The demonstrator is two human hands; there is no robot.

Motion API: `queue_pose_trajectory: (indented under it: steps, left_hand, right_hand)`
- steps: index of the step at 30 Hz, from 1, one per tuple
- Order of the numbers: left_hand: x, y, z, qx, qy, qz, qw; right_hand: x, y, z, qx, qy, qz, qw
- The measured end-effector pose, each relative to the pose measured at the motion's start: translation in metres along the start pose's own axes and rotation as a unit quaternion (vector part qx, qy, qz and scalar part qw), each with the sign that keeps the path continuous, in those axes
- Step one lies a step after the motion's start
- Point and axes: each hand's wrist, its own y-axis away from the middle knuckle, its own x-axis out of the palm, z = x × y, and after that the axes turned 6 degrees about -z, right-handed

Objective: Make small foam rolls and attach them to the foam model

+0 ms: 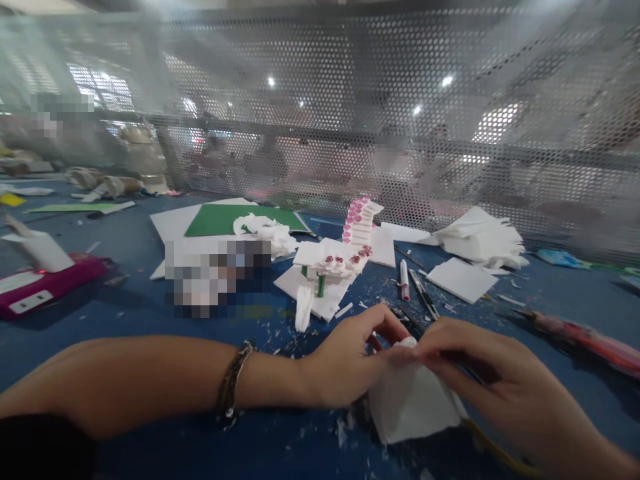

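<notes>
A piece of thin white tissue paper hangs down between my two hands near the front of the blue table. My left hand pinches its top edge, where the paper is bunched into a small crumple. Fingertips of my right hand meet the left ones there, closed on the same crumple. Just beyond the hands stands a small paper model on green legs, with dark red swirls on top and a pink-edged stepped strip rising behind. A folded white paper strip leans at its front.
Behind the hands lie a red-and-white marker, a dark pen and a white card. Tissue sheets are piled at back right; a red pouch lies right. A magenta power strip sits left. A perforated metal screen closes the back.
</notes>
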Motion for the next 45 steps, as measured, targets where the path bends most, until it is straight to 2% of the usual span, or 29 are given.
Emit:
queue_pose_trajectory:
  steps: [7,11,17,22,32,37,41,45]
  left_hand:
    - [0.0024,-0.0015,0.0018,-0.036,0.030,-0.008,0.999]
    - [0.0032,-0.0031,0.0020,-0.063,0.069,-0.018,0.995]
    - [0.0033,-0.0049,0.0034,-0.082,0.117,-0.015,0.990]
    - [0.0033,-0.0058,0.0041,-0.083,0.131,-0.012,0.988]
    - [0.0027,-0.0054,0.0042,-0.083,0.098,-0.002,0.992]
    - [0.0017,-0.0062,0.0066,-0.071,0.099,-0.001,0.993]
    - [0.0009,-0.0064,0.0061,-0.083,0.102,0.005,0.991]
    - [0.0011,-0.0064,0.0040,-0.089,0.085,0.000,0.992]
  right_hand:
    - [0.0018,0.0019,-0.0082,-0.004,-0.035,0.005,0.999]
    - [0.0013,0.0021,-0.0087,-0.015,-0.010,0.029,0.999]
    - [0.0010,0.0031,-0.0059,0.049,0.010,0.020,0.999]
    - [0.0003,0.0024,-0.0040,0.071,-0.020,0.006,0.997]
    - [0.0011,0.0054,-0.0055,0.076,0.026,0.011,0.997]
    - [0.0030,0.0065,-0.0031,0.082,0.015,-0.016,0.996]
    - [0.0028,0.0054,-0.0025,0.051,0.043,-0.028,0.997]
    - [0.0001,0.0067,-0.0048,-0.054,0.120,-0.038,0.991]
